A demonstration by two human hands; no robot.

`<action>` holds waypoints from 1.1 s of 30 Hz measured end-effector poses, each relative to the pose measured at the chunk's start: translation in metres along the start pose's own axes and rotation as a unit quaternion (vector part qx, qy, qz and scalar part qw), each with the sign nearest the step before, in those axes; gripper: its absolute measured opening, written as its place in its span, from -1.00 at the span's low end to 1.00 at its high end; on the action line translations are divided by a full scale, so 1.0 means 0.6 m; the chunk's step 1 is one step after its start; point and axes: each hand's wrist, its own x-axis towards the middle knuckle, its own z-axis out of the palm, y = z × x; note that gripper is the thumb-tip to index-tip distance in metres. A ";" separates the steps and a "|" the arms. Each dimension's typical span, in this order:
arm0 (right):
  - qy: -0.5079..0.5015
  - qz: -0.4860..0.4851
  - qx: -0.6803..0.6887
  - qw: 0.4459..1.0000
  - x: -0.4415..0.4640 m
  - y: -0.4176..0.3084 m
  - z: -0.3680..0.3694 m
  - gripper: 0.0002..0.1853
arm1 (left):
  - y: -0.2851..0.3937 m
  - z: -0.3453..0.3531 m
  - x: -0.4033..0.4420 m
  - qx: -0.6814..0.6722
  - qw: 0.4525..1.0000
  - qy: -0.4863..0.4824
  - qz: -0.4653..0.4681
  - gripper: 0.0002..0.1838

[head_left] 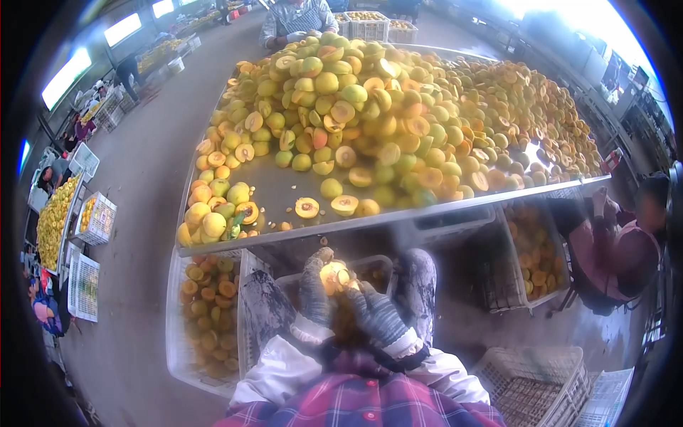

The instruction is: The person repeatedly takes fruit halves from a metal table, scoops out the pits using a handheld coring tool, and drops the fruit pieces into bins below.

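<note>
Above a crate between my knees, my left hand (pixel 315 292), in a grey knit glove, is closed around a cut yellow peach (pixel 332 276). My right hand (pixel 378 314), gloved the same way, meets the peach from the other side with its fingers bent against it. Whether a small tool sits in those fingers is hidden. Just ahead, a metal-topped table (pixel 267 186) bears a big heap of peaches (pixel 327 84), some whole and some halved with pits showing. A few cut halves (pixel 306 207) and loose pits lie near its front edge.
A white crate of peach halves (pixel 210 313) stands by my left knee, another crate (pixel 535 256) right of the table's front. Stacked crates (pixel 533 384) sit at lower right. One person (pixel 295 21) is across the table, another (pixel 615 249) at right.
</note>
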 end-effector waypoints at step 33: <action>-0.200 0.275 0.551 0.762 -0.024 0.016 -0.018 -0.71 | -0.006 0.019 -0.046 0.363 0.898 -0.101 0.225 -0.78</action>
